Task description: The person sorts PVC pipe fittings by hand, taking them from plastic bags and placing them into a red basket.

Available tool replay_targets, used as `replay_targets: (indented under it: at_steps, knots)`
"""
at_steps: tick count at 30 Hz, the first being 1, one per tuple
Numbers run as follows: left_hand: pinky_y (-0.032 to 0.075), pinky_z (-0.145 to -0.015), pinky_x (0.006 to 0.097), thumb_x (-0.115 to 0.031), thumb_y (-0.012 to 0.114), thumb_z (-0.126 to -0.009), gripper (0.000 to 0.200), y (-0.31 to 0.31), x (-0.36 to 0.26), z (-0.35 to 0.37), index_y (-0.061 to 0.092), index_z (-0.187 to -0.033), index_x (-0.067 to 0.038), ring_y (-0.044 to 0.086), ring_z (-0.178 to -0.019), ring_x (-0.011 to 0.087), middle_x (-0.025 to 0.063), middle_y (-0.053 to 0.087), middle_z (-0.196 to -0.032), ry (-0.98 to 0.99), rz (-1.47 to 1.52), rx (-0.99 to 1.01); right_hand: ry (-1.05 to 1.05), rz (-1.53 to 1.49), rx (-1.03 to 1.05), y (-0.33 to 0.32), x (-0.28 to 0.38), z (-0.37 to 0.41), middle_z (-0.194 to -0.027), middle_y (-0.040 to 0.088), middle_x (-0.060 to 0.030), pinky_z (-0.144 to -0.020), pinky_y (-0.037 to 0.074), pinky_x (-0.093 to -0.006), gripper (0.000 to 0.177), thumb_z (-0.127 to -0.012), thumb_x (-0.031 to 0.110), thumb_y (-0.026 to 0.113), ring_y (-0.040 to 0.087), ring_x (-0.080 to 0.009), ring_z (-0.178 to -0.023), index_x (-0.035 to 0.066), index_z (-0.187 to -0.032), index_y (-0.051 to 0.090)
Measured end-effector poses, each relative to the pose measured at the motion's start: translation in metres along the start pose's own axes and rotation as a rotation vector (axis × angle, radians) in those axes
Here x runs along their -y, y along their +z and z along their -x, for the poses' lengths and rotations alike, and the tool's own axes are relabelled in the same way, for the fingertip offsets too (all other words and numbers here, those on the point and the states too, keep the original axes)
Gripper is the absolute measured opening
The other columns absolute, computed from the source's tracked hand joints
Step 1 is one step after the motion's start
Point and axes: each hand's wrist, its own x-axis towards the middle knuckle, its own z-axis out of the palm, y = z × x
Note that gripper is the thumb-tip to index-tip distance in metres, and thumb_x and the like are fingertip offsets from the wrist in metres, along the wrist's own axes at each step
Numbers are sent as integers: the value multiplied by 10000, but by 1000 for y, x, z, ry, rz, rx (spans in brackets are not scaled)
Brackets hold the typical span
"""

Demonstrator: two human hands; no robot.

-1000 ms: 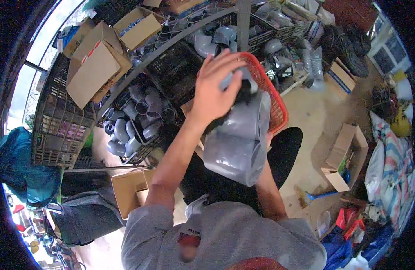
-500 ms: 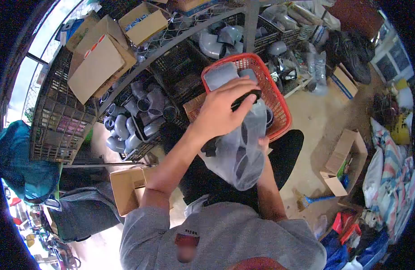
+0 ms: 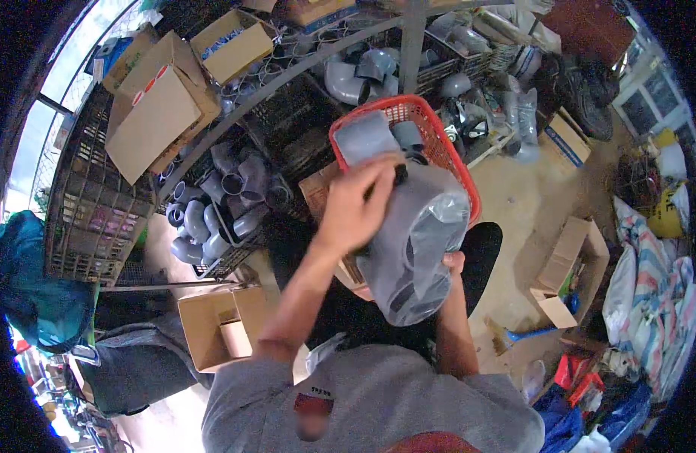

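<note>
A clear plastic bag (image 3: pixel 416 241) with grey pipe fittings inside lies over my lap and the near part of a red basket (image 3: pixel 468 181). My right hand (image 3: pixel 455 262) grips the bag's right side from below, with its thumb showing. Over the bag's upper left, my left hand (image 3: pixel 357 202) is bent and blurred, its fingertips together at a small black item (image 3: pixel 401 174). What that item is cannot be made out. Grey fittings (image 3: pixel 365 137) sit in the far part of the basket.
Crates of grey elbows (image 3: pixel 242 181) stand at the left, below open cardboard boxes (image 3: pixel 152 113). Another open box (image 3: pixel 219 325) is near my left elbow. On the floor at the right are a blue-handled brush (image 3: pixel 514 334) and a box (image 3: pixel 573 272).
My left hand has moved left and down, off the bag's top. The black item it held across its fingers now shows smaller. The bag appears fuller and spread wider toward the right.
</note>
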Motion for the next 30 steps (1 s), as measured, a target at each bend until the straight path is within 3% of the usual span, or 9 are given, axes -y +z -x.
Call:
replay_targets:
  at_steps: [5, 7, 11, 13, 15, 20, 24, 27, 30]
  knots:
    - [442, -1128, 423, -52, 531, -1019, 241, -3, -40, 8, 736, -1138, -7, 664, -1241, 316, 160, 725, -1242, 250, 55, 56, -5, 281, -215, 23, -6, 1, -1324, 621, -204, -1024, 550, -465, 1053, -588, 307, 822, 662, -354, -1150, -48, -1487, 404]
    - [445, -1121, 399, -61, 539, -1027, 232, -17, -22, -17, 732, -1139, 3, 659, -1241, 288, 153, 723, -1247, 184, 133, 331, 11, 324, -148, 16, -9, 2, -1370, 584, -180, -1062, 513, -458, 1121, -557, 356, 847, 620, -316, -1215, -13, -1513, 391]
    - [470, -1079, 363, -73, 560, -1026, 210, -14, 38, -34, 714, -1136, 18, 677, -1184, 251, 147, 731, -1202, 91, 185, 326, -95, 469, -90, 51, 11, -3, -1424, 540, -167, -1106, 475, -447, 1207, -526, 399, 868, 585, -298, -1270, 8, -1544, 351]
    - [478, -1056, 337, -77, 535, -1046, 226, -7, 43, -27, 713, -1155, 11, 680, -1160, 222, 136, 735, -1204, 78, 236, 155, -163, 567, -85, 60, 20, -9, -1451, 518, -167, -1123, 460, -437, 1237, -524, 409, 868, 577, -301, -1287, 5, -1557, 322]
    - [433, -1112, 361, -84, 496, -1070, 259, 5, 32, 0, 700, -1210, -8, 625, -1270, 232, 133, 707, -1279, -18, 216, 18, -203, 590, -131, 5, 8, -10, -1458, 514, -180, -1121, 470, -428, 1193, -565, 412, 839, 577, -319, -1297, 7, -1558, 317]
    - [273, -1236, 517, -60, 510, -1023, 310, 24, -23, 24, 678, -1282, -35, 536, -1397, 326, 163, 646, -1382, 177, 232, 39, -177, 234, -221, 31, 5, -12, -1383, 580, -195, -1062, 526, -446, 1063, -617, 368, 784, 627, -344, -1214, -5, -1520, 367]
    - [204, -1250, 584, -72, 535, -1019, 276, 8, 7, -26, 700, -1241, -62, 528, -1405, 335, 153, 673, -1338, 457, 155, 211, -358, 106, -170, 57, 3, -17, -1266, 644, -186, -987, 579, -462, 932, -621, 306, 747, 671, -341, -1113, -15, -1446, 455]
    - [341, -1194, 484, -124, 566, -1033, 240, 19, 41, -39, 698, -1220, -50, 609, -1302, 315, 160, 709, -1245, 402, 69, 74, -318, 27, -120, 6, 5, -11, -1390, 574, -185, -1101, 466, -494, 989, -600, 386, 699, 573, -376, -1257, 25, -1484, 444]
    - [506, -915, 318, -155, 559, -1066, 274, 41, 59, -14, 638, -1259, 22, 698, -1011, 267, 191, 724, -1089, -186, 141, -126, -336, 22, -11, -8, 18, -11, -1395, 573, -190, -1104, 463, -499, 973, -610, 385, 694, 572, -383, -1262, 17, -1477, 448]
